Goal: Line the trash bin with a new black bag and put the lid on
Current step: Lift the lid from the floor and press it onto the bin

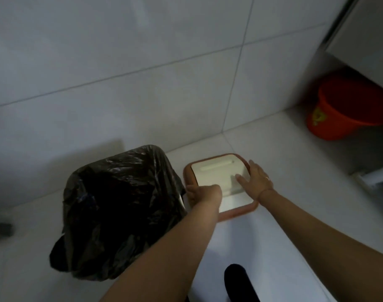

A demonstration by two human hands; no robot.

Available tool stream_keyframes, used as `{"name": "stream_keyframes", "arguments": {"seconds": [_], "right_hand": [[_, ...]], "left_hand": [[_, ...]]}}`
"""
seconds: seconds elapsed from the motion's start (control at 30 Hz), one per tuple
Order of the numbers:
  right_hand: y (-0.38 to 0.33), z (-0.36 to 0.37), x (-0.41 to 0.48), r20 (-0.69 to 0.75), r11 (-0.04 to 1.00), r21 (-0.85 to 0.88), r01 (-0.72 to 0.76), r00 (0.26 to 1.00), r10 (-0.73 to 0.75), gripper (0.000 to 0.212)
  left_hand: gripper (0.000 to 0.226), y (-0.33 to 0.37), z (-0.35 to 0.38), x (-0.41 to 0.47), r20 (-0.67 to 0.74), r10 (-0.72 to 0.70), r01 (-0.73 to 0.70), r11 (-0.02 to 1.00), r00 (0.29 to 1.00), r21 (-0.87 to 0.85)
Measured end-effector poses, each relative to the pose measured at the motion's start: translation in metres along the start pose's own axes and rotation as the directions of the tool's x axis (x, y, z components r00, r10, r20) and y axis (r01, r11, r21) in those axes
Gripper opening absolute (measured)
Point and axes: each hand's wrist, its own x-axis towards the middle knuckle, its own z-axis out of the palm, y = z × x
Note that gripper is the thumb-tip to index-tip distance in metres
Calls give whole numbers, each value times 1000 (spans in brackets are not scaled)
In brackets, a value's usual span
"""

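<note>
The trash bin (121,203) stands on the floor at the left, fully draped in a black bag (112,188) that hangs over its rim and down its sides. To its right the lid (216,171) lies flat on the floor, cream in the middle with a brown-orange rim. My left hand (204,194) grips the lid's near left edge, fingers curled around the rim. On the lid's right side rests my right hand (254,182), fingers spread over the cream panel and the right rim.
A tiled wall rises right behind the bin and lid. An orange bucket (343,114) sits under a white cabinet at the far right. A dark shoe (238,282) shows at the bottom. A dark object (0,229) lies at the left edge.
</note>
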Motion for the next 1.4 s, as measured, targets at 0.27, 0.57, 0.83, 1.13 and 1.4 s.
{"name": "stream_keyframes", "arguments": {"seconds": [0.27, 0.57, 0.83, 1.13, 1.4], "right_hand": [[23, 11, 3, 113, 831, 523, -191, 982, 154, 64], [-10, -97, -39, -226, 840, 537, 81, 973, 51, 52], [-132, -133, -129, -255, 705, 629, 328, 944, -211, 52], [-210, -54, -195, 81, 717, 664, 213, 932, -352, 59], [-200, -25, -198, 160, 823, 536, 188, 935, -318, 59]], "left_hand": [[83, -6, 21, 7, 29, -103, 106, 989, 994, -99], [93, 21, -2, -80, 106, 254, -232, 956, 961, -181], [93, 24, -151, -151, -140, 524, -542, 795, 840, -273], [78, -50, -280, -154, -211, 495, -538, 771, 843, -342], [75, -97, -267, -120, -160, 423, -451, 818, 892, -357]]}}
